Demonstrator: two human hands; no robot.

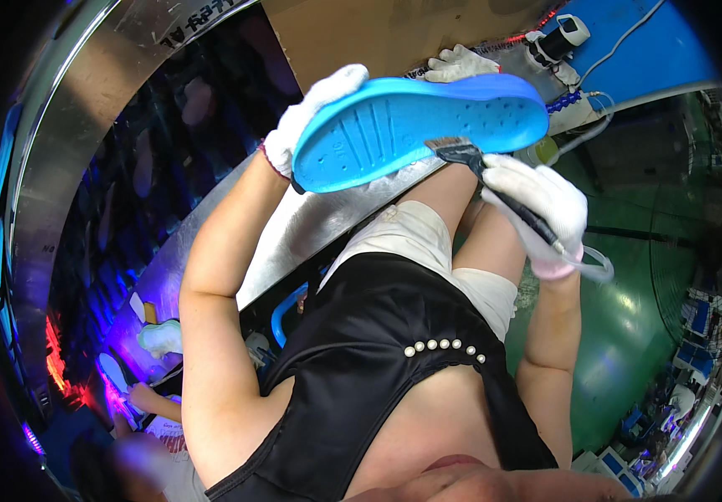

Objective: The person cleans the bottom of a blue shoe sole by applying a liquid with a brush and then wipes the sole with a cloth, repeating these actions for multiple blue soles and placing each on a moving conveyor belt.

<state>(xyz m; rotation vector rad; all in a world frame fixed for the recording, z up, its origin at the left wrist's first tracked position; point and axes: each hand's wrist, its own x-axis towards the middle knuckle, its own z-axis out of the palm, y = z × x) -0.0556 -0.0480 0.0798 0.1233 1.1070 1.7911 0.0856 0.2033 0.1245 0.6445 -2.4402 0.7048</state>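
My left hand (315, 105), in a white knit glove, grips the heel end of a bright blue shoe sole (382, 138). The sole is raised and tilted, with its grooved, dotted inner face toward me. My gloved right hand (541, 197) is closed round the dark handle of a brush (461, 152). Its short brown bristles touch or lie just in front of the sole's lower edge near the middle; which one I cannot tell. A clear tube (599, 266) runs from the handle's rear end.
A metal ledge (294, 230) crosses under the sole, beside a dark conveyor (127, 176) on the left. Behind lie a white glove (461, 64), brown cardboard (353, 33) and a black-and-white device (563, 38). Another person's hand (139, 395) is at lower left. Green floor (620, 335) stretches right.
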